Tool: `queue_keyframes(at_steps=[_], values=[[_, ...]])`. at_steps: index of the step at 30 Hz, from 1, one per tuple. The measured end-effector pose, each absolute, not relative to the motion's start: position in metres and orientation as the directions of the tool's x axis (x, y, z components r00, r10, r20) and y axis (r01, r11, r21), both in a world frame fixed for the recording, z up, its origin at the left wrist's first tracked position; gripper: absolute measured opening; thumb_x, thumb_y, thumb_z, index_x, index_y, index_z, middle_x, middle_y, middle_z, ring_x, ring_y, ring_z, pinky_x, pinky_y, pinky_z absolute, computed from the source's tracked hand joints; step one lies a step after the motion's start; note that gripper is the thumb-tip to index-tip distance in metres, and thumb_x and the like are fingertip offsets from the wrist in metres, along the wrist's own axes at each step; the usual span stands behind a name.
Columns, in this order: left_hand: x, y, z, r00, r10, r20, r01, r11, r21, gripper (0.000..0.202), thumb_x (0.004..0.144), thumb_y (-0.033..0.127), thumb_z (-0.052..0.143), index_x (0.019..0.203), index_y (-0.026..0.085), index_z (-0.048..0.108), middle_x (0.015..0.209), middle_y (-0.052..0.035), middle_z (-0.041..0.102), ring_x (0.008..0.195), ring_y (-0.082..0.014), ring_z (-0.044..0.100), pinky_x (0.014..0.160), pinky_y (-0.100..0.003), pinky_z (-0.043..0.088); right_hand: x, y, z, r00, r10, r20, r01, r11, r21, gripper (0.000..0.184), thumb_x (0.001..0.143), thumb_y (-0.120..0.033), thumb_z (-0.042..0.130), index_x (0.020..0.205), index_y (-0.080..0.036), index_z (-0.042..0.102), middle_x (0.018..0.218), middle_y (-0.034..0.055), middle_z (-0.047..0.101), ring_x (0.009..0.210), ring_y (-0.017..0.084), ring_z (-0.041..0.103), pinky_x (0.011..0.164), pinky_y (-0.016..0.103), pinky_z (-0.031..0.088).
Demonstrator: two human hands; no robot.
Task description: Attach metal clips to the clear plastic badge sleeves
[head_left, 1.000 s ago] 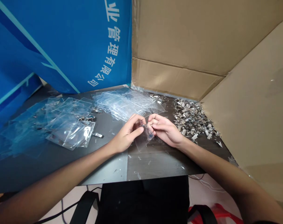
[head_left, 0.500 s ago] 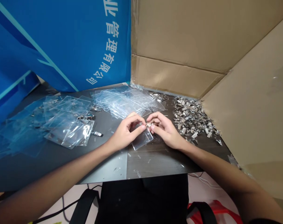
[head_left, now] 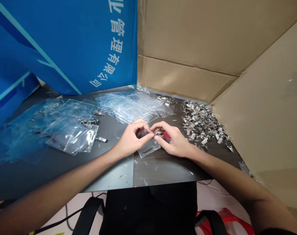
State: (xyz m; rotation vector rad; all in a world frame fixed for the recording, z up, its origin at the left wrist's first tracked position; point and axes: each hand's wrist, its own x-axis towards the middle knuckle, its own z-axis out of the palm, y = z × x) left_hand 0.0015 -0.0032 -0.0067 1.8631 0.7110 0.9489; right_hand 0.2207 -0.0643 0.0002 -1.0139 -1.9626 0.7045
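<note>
Seemingly midway: pinching sleeve (head_left: 148, 149) in left hand (head_left: 130, 141), clip (head_left: 158, 133) in right hand (head_left: 174, 142); clipped sleeves (head_left: 72, 134) at nine o'clock, spare clips (head_left: 202, 125) at two.

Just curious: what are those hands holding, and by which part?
The left hand pinches a clear sleeve by its top edge; the right hand pinches a small metal clip at that edge.

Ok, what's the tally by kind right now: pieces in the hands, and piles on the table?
Held clear sleeve, pinched by the left hand: 1
Held metal clip, in the right hand: 1
Piles of clear sleeves, left pile and middle pile: 2
Big clip heap: 1
Total: 5
</note>
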Motion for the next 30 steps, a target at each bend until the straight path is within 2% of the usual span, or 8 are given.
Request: queue_keyframes(at_steps=[9, 21, 26, 30], values=[[0.0020, -0.0039, -0.0071, 0.533, 0.782, 0.324, 0.082, -0.429, 0.899, 0.023, 0.091, 0.034, 0.082, 0.079, 0.019, 0.070, 0.085, -0.0036, 0.064, 0.082, -0.0193, 0.059, 0.075, -0.033, 0.043, 0.2188, -0.0636, 0.0002, -0.381, 0.802, 0.460, 0.395, 0.590, -0.704, 0.019, 0.108, -0.022, 0.061, 0.126, -0.024, 0.069, 0.117, 0.0097, 0.081, 0.099, 0.024, 0.077, 0.088, 0.042, 0.064], [0.0010, -0.0006, -0.0097, 0.523, 0.781, 0.341, 0.043, -0.424, 0.905, 0.023, 0.090, 0.031, 0.087, 0.076, 0.018, 0.075, 0.088, -0.0046, 0.068, 0.083, -0.0194, 0.063, 0.076, -0.034, 0.044, 0.2176, -0.0655, 0.0004, -0.379, 0.801, 0.463, 0.413, 0.594, -0.690, 0.023, 0.107, -0.018, 0.060, 0.127, -0.024, 0.067, 0.113, 0.0073, 0.080, 0.089, 0.020, 0.071, 0.081, 0.037, 0.061], [-0.0005, -0.0012, -0.0100, 0.528, 0.777, 0.343, 0.066, -0.440, 0.896, 0.025, 0.091, 0.032, 0.089, 0.075, 0.017, 0.075, 0.088, -0.0039, 0.066, 0.079, -0.0172, 0.060, 0.071, -0.031, 0.042, 0.2184, -0.0634, -0.0024, -0.418, 0.748, 0.516, 0.407, 0.662, -0.630, 0.024, 0.106, -0.013, 0.058, 0.127, -0.024, 0.066, 0.115, 0.0092, 0.079, 0.100, 0.023, 0.074, 0.081, 0.037, 0.061], [-0.0011, -0.0024, -0.0090, 0.526, 0.773, 0.353, 0.074, -0.456, 0.887, 0.023, 0.091, 0.028, 0.087, 0.075, 0.017, 0.075, 0.087, -0.0033, 0.067, 0.079, -0.0166, 0.061, 0.071, -0.031, 0.042, 0.2193, -0.0623, -0.0043, -0.437, 0.699, 0.566, 0.443, 0.715, -0.541, 0.026, 0.106, -0.011, 0.057, 0.127, -0.024, 0.065, 0.110, 0.0077, 0.079, 0.094, 0.023, 0.073, 0.083, 0.038, 0.061]])
